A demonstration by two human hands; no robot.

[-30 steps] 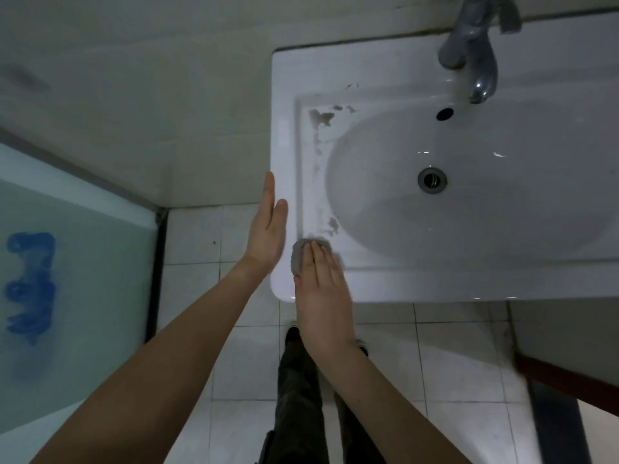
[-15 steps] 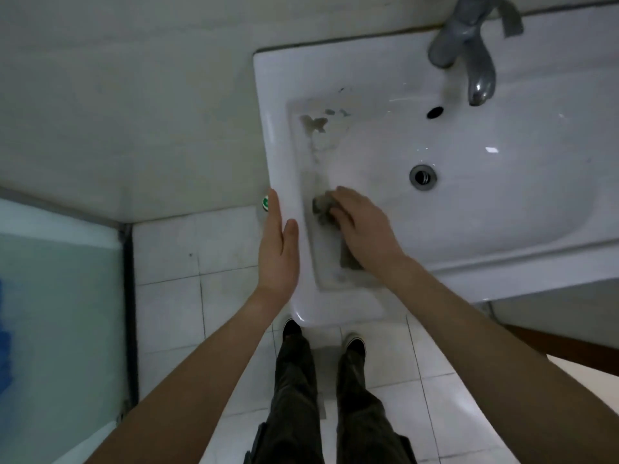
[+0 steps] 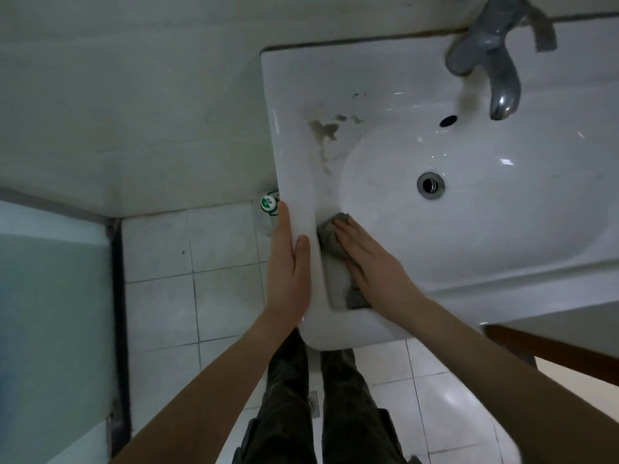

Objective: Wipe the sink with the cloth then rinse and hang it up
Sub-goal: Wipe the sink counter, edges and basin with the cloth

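A person's right hand lies flat, fingers stretched out and together, pressing a grey cloth down onto the inner left ledge of a white sink. The hand is not curled around the cloth; it rests open on top of it, palm down. The cloth shows beyond the fingertips as a crumpled edge, and again under the heel of the palm.

Just to the left of that hand, across the raised rim, the left hand lies open and flat along the sink's outer left edge, thumb on the rim's top. It holds nothing.

Beyond the cloth, farther along the same ledge, dull brownish stains mark the white surface. To the right of the pressing hand the oval bowl dips down to a round metal drain. Past the drain, at the far rim, a small dark overflow hole sits below a metal faucet.

Left of the left hand's fingertips, a green and white bottle cap peeks out beside the sink. Beneath both forearms are pale floor tiles and the person's dark trouser legs.
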